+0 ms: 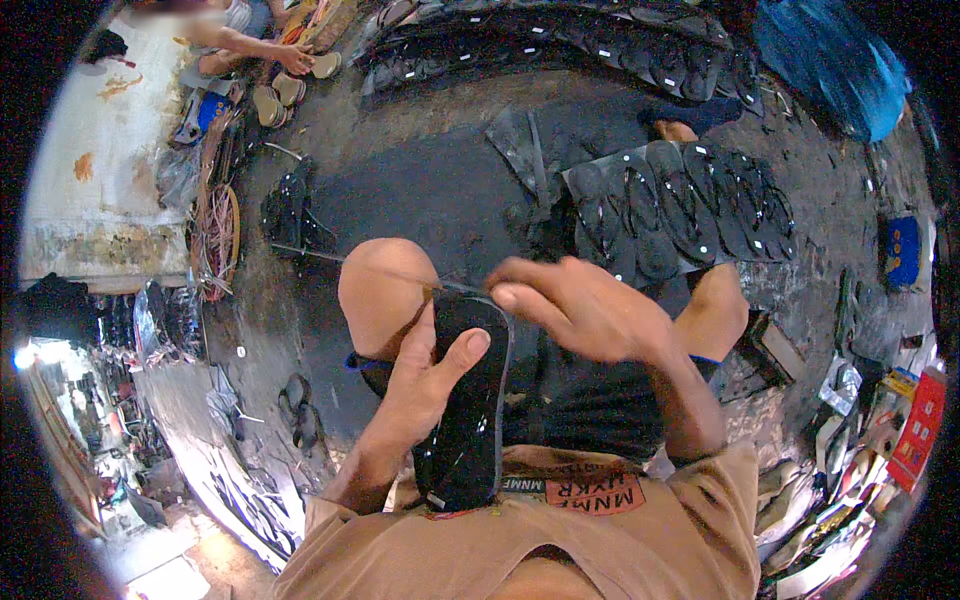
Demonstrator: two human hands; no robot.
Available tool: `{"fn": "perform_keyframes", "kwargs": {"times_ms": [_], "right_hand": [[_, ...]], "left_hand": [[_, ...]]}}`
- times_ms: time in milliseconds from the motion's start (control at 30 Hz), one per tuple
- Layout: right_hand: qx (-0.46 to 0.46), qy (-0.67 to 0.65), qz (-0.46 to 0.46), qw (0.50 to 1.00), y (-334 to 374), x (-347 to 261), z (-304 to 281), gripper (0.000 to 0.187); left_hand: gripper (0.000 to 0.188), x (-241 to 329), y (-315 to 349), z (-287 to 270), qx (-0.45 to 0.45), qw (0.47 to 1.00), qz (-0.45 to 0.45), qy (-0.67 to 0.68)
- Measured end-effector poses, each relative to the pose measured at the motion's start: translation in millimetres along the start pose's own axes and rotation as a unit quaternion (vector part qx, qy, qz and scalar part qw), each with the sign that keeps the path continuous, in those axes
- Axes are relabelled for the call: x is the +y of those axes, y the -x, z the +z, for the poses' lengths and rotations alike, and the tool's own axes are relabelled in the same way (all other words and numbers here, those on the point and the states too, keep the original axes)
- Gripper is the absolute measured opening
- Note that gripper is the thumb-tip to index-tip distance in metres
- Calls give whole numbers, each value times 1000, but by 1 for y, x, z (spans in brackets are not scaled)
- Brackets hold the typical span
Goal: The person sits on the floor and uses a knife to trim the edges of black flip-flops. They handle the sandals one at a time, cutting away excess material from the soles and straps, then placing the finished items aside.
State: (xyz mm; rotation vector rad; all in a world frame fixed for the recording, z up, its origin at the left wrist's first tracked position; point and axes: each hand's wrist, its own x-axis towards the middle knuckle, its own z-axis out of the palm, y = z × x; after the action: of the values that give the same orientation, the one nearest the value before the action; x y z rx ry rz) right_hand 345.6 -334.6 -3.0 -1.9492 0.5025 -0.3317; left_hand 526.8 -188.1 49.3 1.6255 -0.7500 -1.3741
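A black glossy sandal (pixel 465 400) stands on end between my knees and chest, its sole edge facing right. My left hand (pixel 425 380) is closed on its left side, thumb lying across its face. At the sandal's far end, my right hand (pixel 590 310) is pinched near the edge, slightly blurred. A thin dark strip (pixel 395 272) runs from its fingertips leftward past my bare left knee (pixel 385 295). The fingertips hide how the strip meets the sandal.
Several black sandals stand in rows on a board (pixel 690 205) at the right; more rows (pixel 560 50) lie at the back. A tangle of cords (pixel 218 225) is on the left. Another person's hand (pixel 295 60) is near tan sandals (pixel 275 105). A blue sack (pixel 840 70) stands far right.
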Motion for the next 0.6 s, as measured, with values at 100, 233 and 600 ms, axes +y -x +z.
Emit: {"fn": "perform_keyframes", "kwargs": {"times_ms": [100, 233, 600], "right_hand": [[175, -72, -19, 982, -10, 45, -2, 47], [381, -200, 131, 893, 50, 69, -5, 47], [350, -42, 168, 921, 175, -18, 132, 39]], "left_hand": [[46, -5, -20, -26, 139, 896, 260, -332], [39, 22, -31, -83, 284, 776, 453, -334], [19, 9, -24, 58, 24, 879, 22, 476]]}}
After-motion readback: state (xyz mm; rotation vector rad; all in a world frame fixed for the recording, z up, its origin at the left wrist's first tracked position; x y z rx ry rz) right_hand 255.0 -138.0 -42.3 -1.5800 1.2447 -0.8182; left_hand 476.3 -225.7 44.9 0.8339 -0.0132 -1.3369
